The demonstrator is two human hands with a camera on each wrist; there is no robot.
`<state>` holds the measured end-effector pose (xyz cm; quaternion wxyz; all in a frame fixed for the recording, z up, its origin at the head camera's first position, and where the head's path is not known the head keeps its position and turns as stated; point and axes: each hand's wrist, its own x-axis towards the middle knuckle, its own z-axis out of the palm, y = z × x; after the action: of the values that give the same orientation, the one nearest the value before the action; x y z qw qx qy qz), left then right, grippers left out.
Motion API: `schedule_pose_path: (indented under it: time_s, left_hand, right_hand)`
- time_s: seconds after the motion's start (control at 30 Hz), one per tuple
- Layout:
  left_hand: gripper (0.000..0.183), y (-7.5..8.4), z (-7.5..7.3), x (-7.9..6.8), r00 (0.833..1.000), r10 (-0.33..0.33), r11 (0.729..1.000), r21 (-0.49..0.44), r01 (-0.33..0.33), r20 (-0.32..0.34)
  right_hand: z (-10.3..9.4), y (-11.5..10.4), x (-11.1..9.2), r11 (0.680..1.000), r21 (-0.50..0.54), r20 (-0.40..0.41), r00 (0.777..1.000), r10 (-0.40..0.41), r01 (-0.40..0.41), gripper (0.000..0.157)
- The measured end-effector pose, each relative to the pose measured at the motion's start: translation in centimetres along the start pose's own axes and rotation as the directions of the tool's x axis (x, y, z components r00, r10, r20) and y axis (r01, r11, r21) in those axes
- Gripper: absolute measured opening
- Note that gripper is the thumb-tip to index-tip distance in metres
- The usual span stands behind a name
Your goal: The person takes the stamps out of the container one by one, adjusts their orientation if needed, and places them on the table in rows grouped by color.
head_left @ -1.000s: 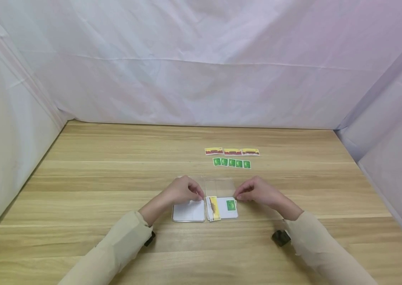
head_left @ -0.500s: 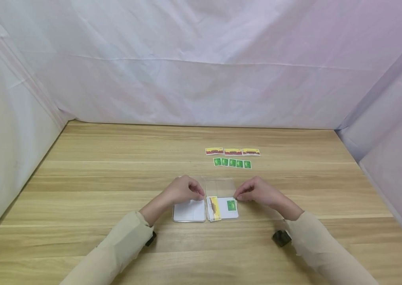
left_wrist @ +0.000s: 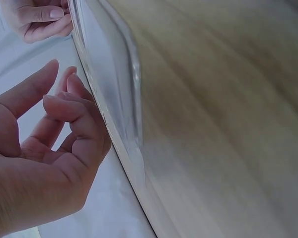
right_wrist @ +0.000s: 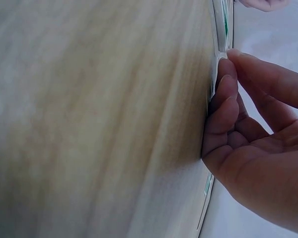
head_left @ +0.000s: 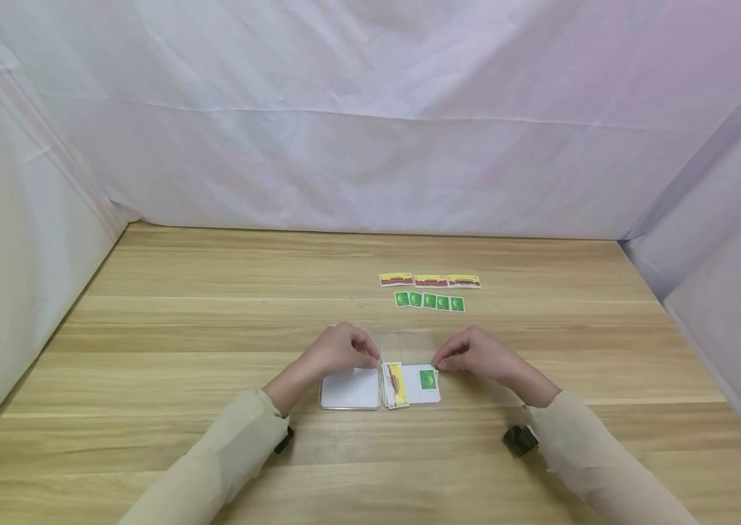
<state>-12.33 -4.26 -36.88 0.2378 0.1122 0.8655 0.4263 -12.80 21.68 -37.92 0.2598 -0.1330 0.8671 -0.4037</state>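
A clear plastic sleeve lies unfolded, with white cards in its left panel (head_left: 347, 390) and right panel (head_left: 414, 394). On the right panel are a yellow stamp (head_left: 396, 384), overlapping others at its left, and a green stamp (head_left: 427, 379). My left hand (head_left: 344, 346) is over the left panel's upper edge; in the left wrist view its thumb stands apart from the loosely bent fingers, which hold nothing. With thumb and index finger, my right hand (head_left: 478, 355) pinches the sleeve's edge at the right panel's upper right corner, other fingers curled against the table.
Beyond the sleeve lie a row of several green stamps (head_left: 430, 301) and, behind it, 3 yellow and red stamps (head_left: 431, 281). The wooden table (head_left: 180, 328) meets white cloth (head_left: 370, 160) at its back and sides. Black wrist devices (head_left: 519, 440) show below the sleeves.
My left hand and forearm have shifted slightly right. The right hand stays at the panel's corner, and the stamps keep their arrangement.
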Motion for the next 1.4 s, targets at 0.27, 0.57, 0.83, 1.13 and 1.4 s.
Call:
schedule_pose_path:
  time_s: [0.27,0.57,0.83,1.13,1.4]
  left_hand:
    - [0.007,0.23,0.46,0.02,1.000,-0.002,1.000,-0.013,0.002,-0.028]
    - [0.008,0.26,0.61,0.25,0.999,-0.029,1.000,-0.003,0.029,-0.029]
    - [0.014,0.32,0.60,0.41,0.999,-0.044,0.999,-0.013,0.044,-0.022]
    - [0.015,0.15,0.48,0.38,0.999,-0.027,0.999,-0.033,0.026,-0.030]
    - [0.014,0.15,0.52,0.32,0.999,-0.034,0.999,-0.033,0.032,-0.033]
  right_hand:
    - [0.04,0.04,0.04,1.000,-0.006,-0.006,1.000,0.019,-0.019,0.010]
    - [-0.08,0.09,0.02,1.000,-0.001,0.003,1.000,0.004,-0.004,0.010]
    - [-0.08,-0.08,-0.03,1.000,0.004,0.003,1.000,0.015,-0.015,0.010]
    - [-0.10,-0.29,-0.05,1.000,0.007,-0.008,1.000,0.025,-0.025,0.009]
    - [-0.07,-0.44,-0.10,1.000,0.018,-0.005,1.000,0.023,-0.023,0.009]
